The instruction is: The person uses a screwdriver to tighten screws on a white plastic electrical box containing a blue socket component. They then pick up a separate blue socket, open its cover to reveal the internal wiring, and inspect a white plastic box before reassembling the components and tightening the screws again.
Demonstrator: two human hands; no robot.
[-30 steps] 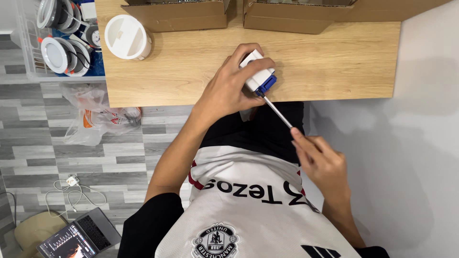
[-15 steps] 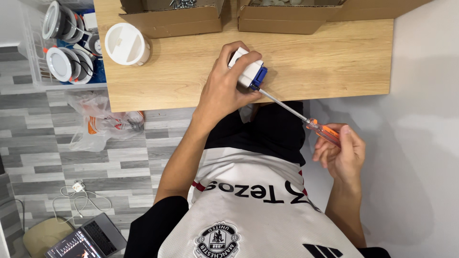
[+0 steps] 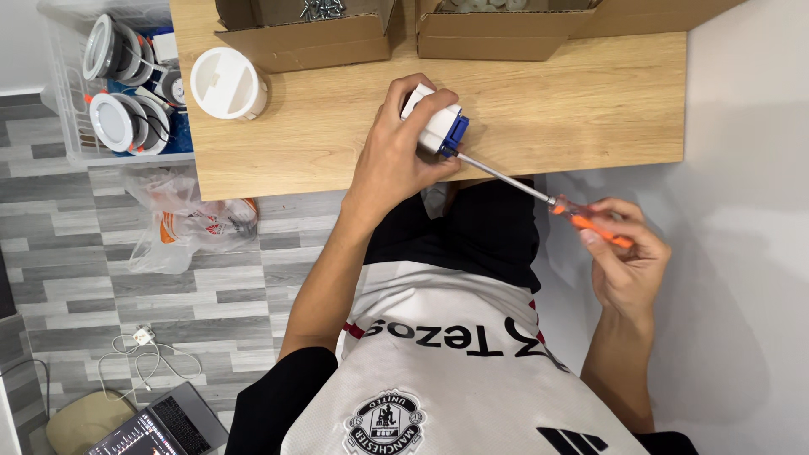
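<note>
My left hand (image 3: 396,160) grips a small white boxy part with a blue end (image 3: 436,125) and presses it against the wooden table (image 3: 548,109) near the front edge. My right hand (image 3: 625,253) holds a screwdriver (image 3: 539,195) by its orange handle, off the table's front edge over my lap. The long metal shaft runs up and left from the handle, and its tip sits in the blue end of the part.
A round white fitting (image 3: 226,82) stands at the table's left. Two open cardboard boxes (image 3: 308,29) (image 3: 506,29) line the back edge. A clear bin of round lamps (image 3: 126,93) sits left of the table, with a plastic bag (image 3: 190,221) and a laptop (image 3: 160,425) on the floor.
My right hand has slid back along the screwdriver from the shaft to the orange handle and moved right. My left hand and the white part have stayed on the table.
</note>
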